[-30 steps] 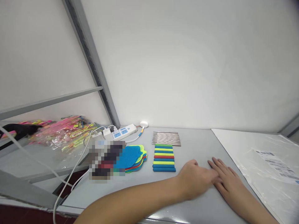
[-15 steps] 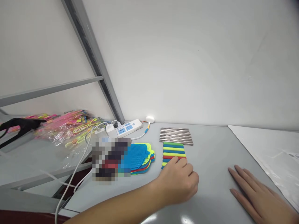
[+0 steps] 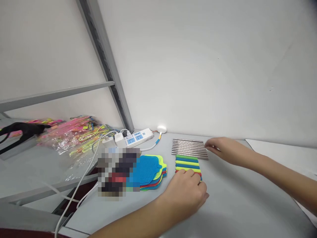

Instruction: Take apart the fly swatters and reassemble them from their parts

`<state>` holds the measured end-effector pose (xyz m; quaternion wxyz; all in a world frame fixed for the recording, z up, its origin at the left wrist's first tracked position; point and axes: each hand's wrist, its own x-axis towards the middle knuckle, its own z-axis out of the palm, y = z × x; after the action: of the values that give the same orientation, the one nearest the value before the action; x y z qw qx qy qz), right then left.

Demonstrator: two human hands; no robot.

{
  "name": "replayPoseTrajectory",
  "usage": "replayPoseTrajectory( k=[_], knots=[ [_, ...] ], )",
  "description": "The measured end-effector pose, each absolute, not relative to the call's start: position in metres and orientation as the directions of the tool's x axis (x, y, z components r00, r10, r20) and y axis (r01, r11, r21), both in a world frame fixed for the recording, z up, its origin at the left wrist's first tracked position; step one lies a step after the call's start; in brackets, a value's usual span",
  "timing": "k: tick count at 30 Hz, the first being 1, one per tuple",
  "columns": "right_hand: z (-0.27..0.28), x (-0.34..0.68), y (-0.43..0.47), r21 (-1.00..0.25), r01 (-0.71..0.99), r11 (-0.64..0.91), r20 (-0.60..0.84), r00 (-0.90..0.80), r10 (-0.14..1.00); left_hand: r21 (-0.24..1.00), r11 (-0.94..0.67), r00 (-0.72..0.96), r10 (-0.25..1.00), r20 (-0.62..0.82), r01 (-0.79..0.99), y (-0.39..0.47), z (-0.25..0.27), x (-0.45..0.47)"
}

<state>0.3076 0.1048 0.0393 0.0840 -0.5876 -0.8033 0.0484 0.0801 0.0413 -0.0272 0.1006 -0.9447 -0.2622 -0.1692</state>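
Head view: looks like the reach-for-a-rod step. Left hand (image 3: 186, 192) curls over a row of slim, multicoloured plastic tubes (image 3: 187, 163); can't tell if it's gripping 1. Right hand (image 3: 226, 150) has its fingers bunched by the right ends of the thin silvery metal rods (image 3: 188, 147), just beyond the tubes, hold unclear. Lifting 1 probably calls for a fine pinch. Smooth grey tabletop (image 3: 235, 205), plain white wall (image 3: 198, 66) behind.

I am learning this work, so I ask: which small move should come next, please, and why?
Probably, the right hand should pinch one of the metal rods, because it is beside their right ends, while the left hand is at the near part of the row of coloured sticks.
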Motion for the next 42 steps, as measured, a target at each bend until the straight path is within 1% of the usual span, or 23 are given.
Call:
replayPoseTrajectory(
  k=[1, 3, 7, 14, 17, 20, 22, 25, 27, 28, 30, 31, 33, 34, 35, 36, 37, 38, 39, 40, 41, 42],
  knots=[
    [0.033, 0.299, 0.125, -0.198, 0.926, 0.322, 0.063, -0.316, 0.947, -0.102, -0.842, 0.807, 0.463, 0.367, 0.530, 0.042, -0.030, 0.080],
    [0.016, 0.286, 0.159, -0.207, 0.919, 0.336, 0.084, -0.325, 0.942, -0.115, -0.845, 0.812, 0.453, 0.368, 0.523, 0.043, -0.037, 0.081],
    [-0.014, 0.276, 0.203, -0.225, 0.902, 0.368, 0.085, -0.358, 0.930, -0.117, -0.854, 0.812, 0.427, 0.397, 0.507, 0.046, -0.050, 0.083],
    [-0.018, 0.279, 0.224, -0.272, 0.847, 0.456, 0.025, -0.467, 0.884, -0.136, -0.922, 0.844, 0.264, 0.466, 0.363, 0.050, -0.060, 0.086],
    [-0.017, 0.279, 0.226, -0.281, 0.830, 0.481, 0.016, -0.497, 0.867, -0.105, -0.957, 0.858, 0.189, 0.477, 0.270, 0.048, -0.068, 0.090],
    [-0.018, 0.279, 0.228, -0.277, 0.829, 0.486, 0.016, -0.502, 0.865, -0.031, -0.987, 0.862, 0.121, 0.492, 0.156, 0.044, -0.076, 0.097],
    [-0.019, 0.278, 0.228, -0.268, 0.836, 0.478, 0.025, -0.490, 0.871, 0.026, -0.992, 0.850, 0.119, 0.514, 0.123, 0.041, -0.082, 0.104],
    [-0.022, 0.278, 0.226, -0.251, 0.856, 0.453, 0.060, -0.453, 0.890, 0.144, -0.981, 0.854, 0.185, 0.486, 0.131, 0.034, -0.089, 0.116],
    [-0.023, 0.277, 0.223, -0.246, 0.868, 0.432, 0.096, -0.421, 0.902, 0.277, -0.952, 0.868, 0.242, 0.433, 0.127, 0.028, -0.089, 0.121],
    [-0.022, 0.277, 0.221, -0.248, 0.871, 0.424, 0.120, -0.407, 0.906, 0.364, -0.924, 0.874, 0.269, 0.404, 0.116, 0.025, -0.086, 0.121],
    [-0.019, 0.277, 0.214, -0.260, 0.869, 0.422, 0.185, -0.384, 0.905, 0.581, -0.807, 0.878, 0.350, 0.327, 0.105, 0.017, -0.076, 0.119],
    [-0.016, 0.278, 0.208, -0.269, 0.863, 0.427, 0.227, -0.374, 0.899, 0.698, -0.706, 0.868, 0.415, 0.274, 0.117, 0.013, -0.069, 0.117],
    [-0.008, 0.280, 0.192, -0.292, 0.848, 0.443, 0.324, -0.348, 0.880, 0.902, -0.403, 0.812, 0.572, 0.116, 0.155, 0.004, -0.056, 0.114],
    [-0.003, 0.282, 0.181, -0.304, 0.840, 0.450, 0.371, -0.330, 0.868, 0.966, -0.216, 0.763, 0.646, 0.030, 0.145, 0.000, -0.051, 0.113],
    [0.002, 0.284, 0.168, -0.310, 0.835, 0.455, 0.415, -0.311, 0.855, 0.993, -0.035, 0.712, 0.700, -0.055, 0.111, -0.003, -0.046, 0.115],
    [0.007, 0.287, 0.154, -0.329, 0.825, 0.459, 0.459, -0.285, 0.842, 0.992, 0.114, 0.664, 0.737, -0.125, 0.060, -0.004, -0.044, 0.118],
    [0.013, 0.290, 0.139, -0.364, 0.809, 0.462, 0.500, -0.249, 0.830, 0.974, 0.226, 0.627, 0.758, -0.180, 0.006, -0.004, -0.042, 0.123],
    [0.018, 0.293, 0.124, -0.422, 0.779, 0.463, 0.536, -0.197, 0.821, 0.953, 0.302, 0.606, 0.765, -0.220, -0.036, -0.003, -0.040, 0.129],
    [0.022, 0.298, 0.110, -0.545, 0.701, 0.460, 0.552, -0.112, 0.826, 0.935, 0.348, 0.596, 0.765, -0.244, -0.064, 0.000, -0.039, 0.137],
    [0.026, 0.302, 0.097, -0.685, 0.585, 0.434, 0.521, -0.023, 0.853, 0.922, 0.378, 0.592, 0.763, -0.259, -0.084, 0.003, -0.038, 0.145],
    [0.029, 0.307, 0.086, -0.823, 0.423, 0.379, 0.435, 0.039, 0.900, 0.907, 0.409, 0.589, 0.760, -0.276, -0.102, 0.007, -0.036, 0.154],
    [0.030, 0.312, 0.077, -0.926, 0.232, 0.299, 0.321, 0.063, 0.945, 0.890, 0.440, 0.580, 0.758, -0.298, -0.117, 0.011, -0.035, 0.163]
  ],
)
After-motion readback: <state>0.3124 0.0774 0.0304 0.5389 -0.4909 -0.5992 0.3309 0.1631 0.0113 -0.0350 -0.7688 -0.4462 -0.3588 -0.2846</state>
